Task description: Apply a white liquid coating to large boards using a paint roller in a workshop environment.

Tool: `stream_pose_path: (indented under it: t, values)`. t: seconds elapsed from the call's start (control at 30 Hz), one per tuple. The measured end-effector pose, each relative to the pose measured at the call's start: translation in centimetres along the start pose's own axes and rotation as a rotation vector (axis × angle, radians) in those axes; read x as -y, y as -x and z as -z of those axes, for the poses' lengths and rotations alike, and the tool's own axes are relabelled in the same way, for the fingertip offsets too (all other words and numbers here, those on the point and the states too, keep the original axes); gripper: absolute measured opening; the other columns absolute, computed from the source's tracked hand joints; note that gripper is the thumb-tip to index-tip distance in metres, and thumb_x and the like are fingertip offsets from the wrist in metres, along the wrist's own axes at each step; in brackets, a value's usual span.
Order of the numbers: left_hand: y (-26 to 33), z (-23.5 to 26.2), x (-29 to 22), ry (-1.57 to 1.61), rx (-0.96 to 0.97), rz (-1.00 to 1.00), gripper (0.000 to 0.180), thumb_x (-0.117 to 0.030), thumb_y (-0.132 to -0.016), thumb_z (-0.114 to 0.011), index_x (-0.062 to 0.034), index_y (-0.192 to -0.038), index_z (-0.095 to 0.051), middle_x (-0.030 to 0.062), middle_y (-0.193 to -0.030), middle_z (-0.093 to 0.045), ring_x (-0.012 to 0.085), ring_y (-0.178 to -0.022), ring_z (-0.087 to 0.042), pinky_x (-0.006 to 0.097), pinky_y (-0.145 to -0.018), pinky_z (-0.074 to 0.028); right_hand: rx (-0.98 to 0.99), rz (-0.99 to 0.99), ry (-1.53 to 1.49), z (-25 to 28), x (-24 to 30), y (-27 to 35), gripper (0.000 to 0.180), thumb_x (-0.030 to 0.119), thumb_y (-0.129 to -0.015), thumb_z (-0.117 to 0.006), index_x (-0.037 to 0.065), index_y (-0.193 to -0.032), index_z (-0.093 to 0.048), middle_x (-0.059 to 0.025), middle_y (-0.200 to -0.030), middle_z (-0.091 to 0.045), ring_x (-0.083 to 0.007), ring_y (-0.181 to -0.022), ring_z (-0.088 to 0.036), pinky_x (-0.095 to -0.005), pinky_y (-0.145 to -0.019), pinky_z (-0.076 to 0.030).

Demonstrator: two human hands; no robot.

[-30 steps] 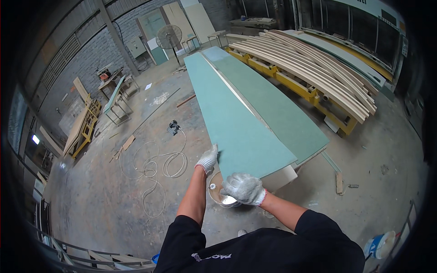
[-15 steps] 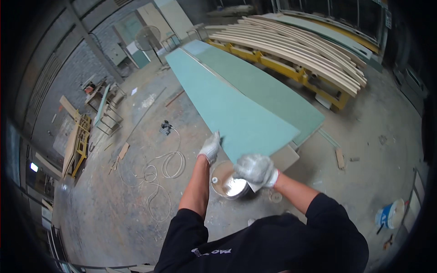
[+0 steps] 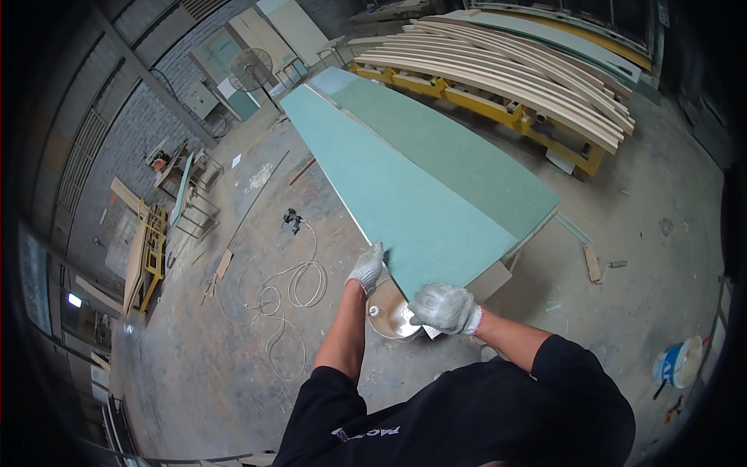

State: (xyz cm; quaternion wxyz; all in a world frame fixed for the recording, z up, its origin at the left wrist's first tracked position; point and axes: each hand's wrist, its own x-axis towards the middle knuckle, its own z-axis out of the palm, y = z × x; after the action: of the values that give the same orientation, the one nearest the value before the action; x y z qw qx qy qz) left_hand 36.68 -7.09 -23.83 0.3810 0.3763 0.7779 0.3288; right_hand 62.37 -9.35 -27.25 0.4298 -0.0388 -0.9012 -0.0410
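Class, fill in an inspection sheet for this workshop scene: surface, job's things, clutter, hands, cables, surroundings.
Surface: dusty concrete floor.
Job's things: long green boards stacked flat; shiny round tin below their near end.
Clutter: wood offcuts, blue bucket.
Hands: both gloved; left hand on the top board's near corner, right hand at its near edge, above the tin.
Cables: white cable coiled on the floor, running to a small power tool.
Surroundings: curved timber strips on yellow trestles, standing fan, brick wall.

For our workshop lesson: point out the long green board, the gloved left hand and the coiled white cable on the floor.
green board [image 3: 420, 194], head view, middle of its top face.
left hand [image 3: 366, 268], head view, back of the glove.
white cable [image 3: 292, 284], head view, loop of the coil.
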Motion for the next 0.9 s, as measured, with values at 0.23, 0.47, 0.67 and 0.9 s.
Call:
stream_pose_path:
  t: [0.23, 0.47, 0.67, 0.9]
  values:
    - [-0.9, 0.0, 2.1, -0.059, -0.025, 0.014, 0.072, -0.053, -0.110, -0.034, 0.0031, -0.154, -0.044, 0.0208, -0.158, -0.048, 0.0308, -0.147, -0.045, 0.037, -0.119, -0.036, -0.013, -0.061, 0.059, -2.8, 1.7, 1.2, 0.017, 0.030, -0.076, -0.068, 0.014, -0.079, -0.064, -0.0043, -0.079, -0.059, -0.0236, -0.078, -0.062, -0.0384, -0.066, -0.054]
    - [-4.0, -1.0, 8.5, 0.088, 0.081, 0.071, 0.073, -0.056, -0.109, -0.037, 0.0005, -0.153, -0.046, 0.0174, -0.150, -0.055, 0.0283, -0.134, -0.053, 0.040, -0.112, -0.041, 0.036, -0.066, -0.019, -4.2, 1.3, 2.0, 0.032, 0.033, -0.074, -0.072, 0.011, -0.098, -0.070, -0.0076, -0.094, -0.067, -0.0258, -0.088, -0.068, -0.0381, -0.075, -0.058]
    - [-3.1, 0.7, 3.3, -0.084, 0.008, 0.144, 0.081, -0.064, -0.106, -0.037, -0.0028, -0.159, -0.037, 0.0195, -0.161, -0.043, 0.0310, -0.144, -0.045, 0.044, -0.111, -0.041, 0.080, -0.093, 0.016, -6.6, 1.2, 3.1, 0.038, 0.038, -0.074, -0.070, 0.009, -0.100, -0.069, -0.0087, -0.097, -0.065, -0.0275, -0.095, -0.066, -0.0399, -0.086, -0.057]
    - [-3.8, 0.0, 4.9, -0.160, 0.021, 0.126, 0.077, -0.059, -0.108, -0.036, -0.0016, -0.159, -0.036, 0.0198, -0.162, -0.041, 0.0315, -0.146, -0.044, 0.043, -0.112, -0.040, 0.017, -0.109, 0.087, -10.0, 2.2, 4.9, 0.038, 0.038, -0.072, -0.069, 0.009, -0.096, -0.069, -0.0072, -0.096, -0.064, -0.0266, -0.096, -0.065, -0.0391, -0.089, -0.056]
